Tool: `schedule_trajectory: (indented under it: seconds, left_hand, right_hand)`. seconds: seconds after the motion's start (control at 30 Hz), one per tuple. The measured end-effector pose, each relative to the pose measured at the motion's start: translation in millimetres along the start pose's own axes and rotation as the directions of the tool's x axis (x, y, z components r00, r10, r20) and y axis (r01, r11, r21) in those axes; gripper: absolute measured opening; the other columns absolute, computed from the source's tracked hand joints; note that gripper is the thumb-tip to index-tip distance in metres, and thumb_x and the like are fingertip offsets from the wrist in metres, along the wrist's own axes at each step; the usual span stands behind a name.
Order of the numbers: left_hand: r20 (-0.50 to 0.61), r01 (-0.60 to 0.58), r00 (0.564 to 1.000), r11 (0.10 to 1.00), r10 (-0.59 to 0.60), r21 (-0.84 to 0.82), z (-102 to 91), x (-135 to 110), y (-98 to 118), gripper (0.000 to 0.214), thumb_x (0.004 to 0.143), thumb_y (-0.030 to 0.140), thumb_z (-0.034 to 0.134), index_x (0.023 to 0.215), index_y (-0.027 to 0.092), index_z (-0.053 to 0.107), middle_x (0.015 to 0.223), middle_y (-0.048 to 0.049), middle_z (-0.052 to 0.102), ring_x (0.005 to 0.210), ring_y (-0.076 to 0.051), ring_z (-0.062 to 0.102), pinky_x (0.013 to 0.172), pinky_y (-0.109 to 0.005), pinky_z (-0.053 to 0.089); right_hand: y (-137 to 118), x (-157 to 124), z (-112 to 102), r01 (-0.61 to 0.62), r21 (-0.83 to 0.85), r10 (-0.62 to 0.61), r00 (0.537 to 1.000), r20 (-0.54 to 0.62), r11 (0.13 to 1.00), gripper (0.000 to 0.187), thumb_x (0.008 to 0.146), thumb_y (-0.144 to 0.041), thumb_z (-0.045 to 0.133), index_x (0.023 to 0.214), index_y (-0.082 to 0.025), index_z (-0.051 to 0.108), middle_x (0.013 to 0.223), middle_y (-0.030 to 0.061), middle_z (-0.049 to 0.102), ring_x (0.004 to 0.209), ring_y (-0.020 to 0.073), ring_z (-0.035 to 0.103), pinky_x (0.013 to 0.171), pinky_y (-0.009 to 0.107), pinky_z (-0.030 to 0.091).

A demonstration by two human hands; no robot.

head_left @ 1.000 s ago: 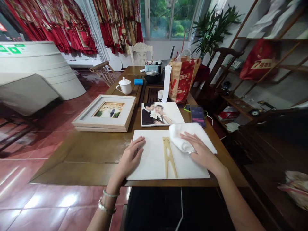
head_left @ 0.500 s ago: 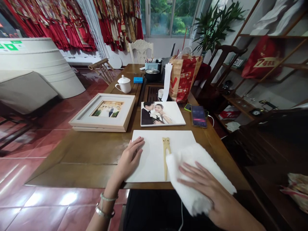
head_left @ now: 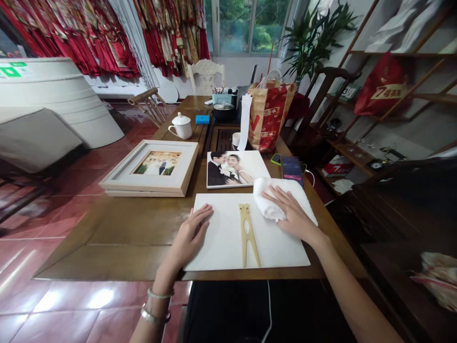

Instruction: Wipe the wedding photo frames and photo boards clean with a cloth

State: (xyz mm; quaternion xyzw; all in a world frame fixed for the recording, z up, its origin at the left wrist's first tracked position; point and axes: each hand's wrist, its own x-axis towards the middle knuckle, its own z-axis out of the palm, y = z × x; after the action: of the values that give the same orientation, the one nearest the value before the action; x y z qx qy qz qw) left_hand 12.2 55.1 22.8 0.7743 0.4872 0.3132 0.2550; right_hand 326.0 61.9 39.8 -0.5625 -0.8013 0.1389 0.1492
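Note:
A white board (head_left: 217, 247) lies flat on the wooden table in front of me. At its left edge my left hand (head_left: 191, 236) rests palm down, fingers stretched out, holding nothing. My right hand (head_left: 294, 212) lies flat with fingers apart on a folded white towel (head_left: 269, 202), pressing it on the board's upper right corner. The towel overhangs onto the table and reaches the edge of a wedding photo panel (head_left: 257, 164). A flat, pale yellow two-pronged piece with an animal-like head (head_left: 247, 238) is on the board between my hands; whether it is loose cannot be told.
Stacked light wood picture frames (head_left: 191, 164) lie at the left, with a lidded white cup (head_left: 181, 127) behind them. A phone (head_left: 292, 170) with a cable sits at the right. A red and brown paper bag (head_left: 267, 119) stands farther back, beside a dark pot (head_left: 224, 112).
My right hand has pushed the towel away from me, from the board's lower right to its upper right corner, uncovering the yellow piece's right prong. My left hand stays put.

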Motion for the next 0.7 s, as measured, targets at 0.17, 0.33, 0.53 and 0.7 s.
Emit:
schedule_trajectory:
  seconds: [0.17, 0.33, 0.53, 0.7]
  left_hand:
    - [-0.011, 0.003, 1.0, 1.0, -0.003, 0.0, 1.4, 0.0, 0.4, 0.034, 0.092, 0.026, 0.043, 0.12, 0.017, 0.059, 0.133, -0.0105, 0.057, 0.131, -0.024, 0.044, 0.115, -0.051, 0.023]
    - [-0.017, 0.016, 1.0, 1.0, -0.016, 0.007, 2.2, -0.4, 0.2, 0.033, 0.092, 0.026, 0.043, 0.12, 0.018, 0.058, 0.133, -0.0105, 0.056, 0.131, -0.024, 0.044, 0.114, -0.052, 0.024]
    - [-0.009, 0.021, 1.0, 1.0, -0.021, 0.001, 1.1, 0.2, 2.6, 0.034, 0.092, 0.026, 0.042, 0.12, 0.018, 0.058, 0.134, -0.0104, 0.055, 0.131, -0.024, 0.044, 0.114, -0.052, 0.024]
    - [-0.007, -0.007, 1.0, 1.0, 0.007, -0.006, 1.5, 0.5, -0.9, 0.033, 0.092, 0.025, 0.042, 0.12, 0.019, 0.059, 0.134, -0.0098, 0.056, 0.131, -0.025, 0.044, 0.115, -0.052, 0.022]
  right_hand:
    - [-24.7, 5.9, 6.0, 0.003, -0.138, -0.005, 1.0, -0.012, 0.99, 0.08, 0.066, -0.004, 0.048, 0.142, -0.028, 0.036, 0.155, 0.0016, 0.019, 0.142, 0.0234, 0.006, 0.115, 0.052, 0.005]
    - [-60.8, -50.8, 5.4, 0.088, -0.056, -0.083, 0.993, 0.082, 0.995, 0.092, 0.06, -0.001, 0.045, 0.145, -0.031, 0.027, 0.156, -0.0017, 0.012, 0.143, 0.0233, 0.002, 0.114, 0.055, 0.006]
    - [-83.8, -106.5, -7.6, 0.143, 0.226, -0.204, 0.939, 0.277, 0.964, 0.083, 0.067, -0.005, 0.047, 0.144, -0.033, 0.03, 0.155, -0.003, 0.016, 0.142, 0.027, 0.007, 0.113, 0.058, 0.006]
    - [-65.9, -84.3, -13.5, 0.069, 0.299, -0.142, 0.963, 0.23, 0.952, 0.074, 0.074, -0.003, 0.04, 0.141, -0.035, 0.036, 0.152, -0.0053, 0.027, 0.142, 0.0211, 0.012, 0.114, 0.055, 0.008]
